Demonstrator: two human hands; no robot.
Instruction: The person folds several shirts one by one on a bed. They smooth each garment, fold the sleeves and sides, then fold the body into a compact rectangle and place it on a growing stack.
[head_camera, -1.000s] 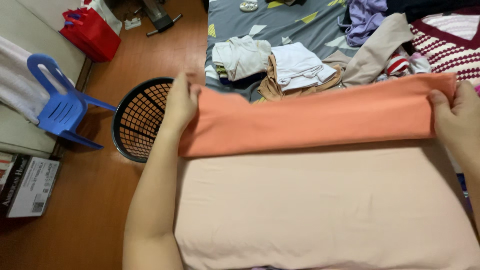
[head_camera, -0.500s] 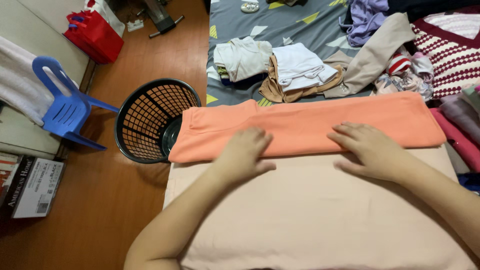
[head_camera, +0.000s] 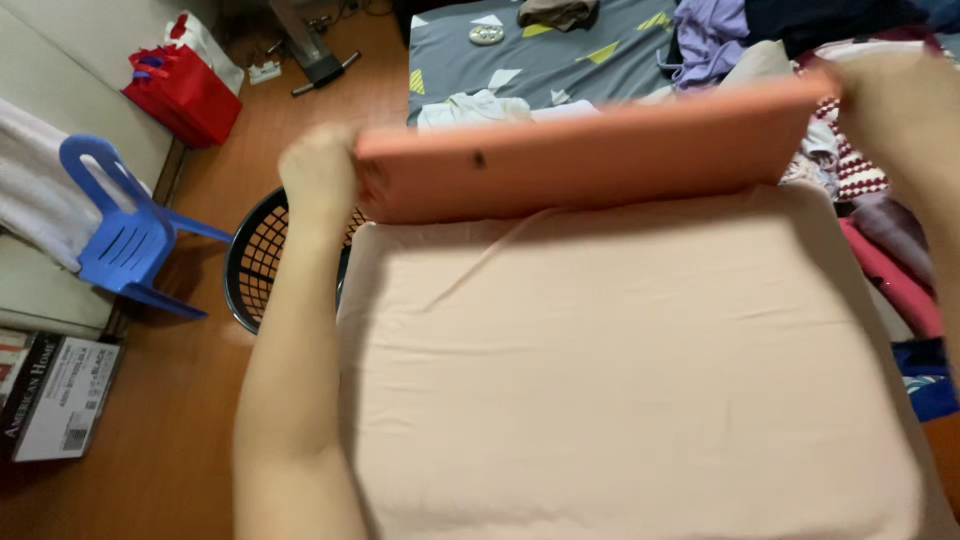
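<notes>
The folded orange cloth (head_camera: 590, 150) is held by its two ends, the left hand (head_camera: 318, 165) closed on the left end, the right hand (head_camera: 890, 100) on the right. It is raised above the far edge of a pale peach pillow (head_camera: 620, 370). A black basket (head_camera: 262, 262) is seen just left.
</notes>
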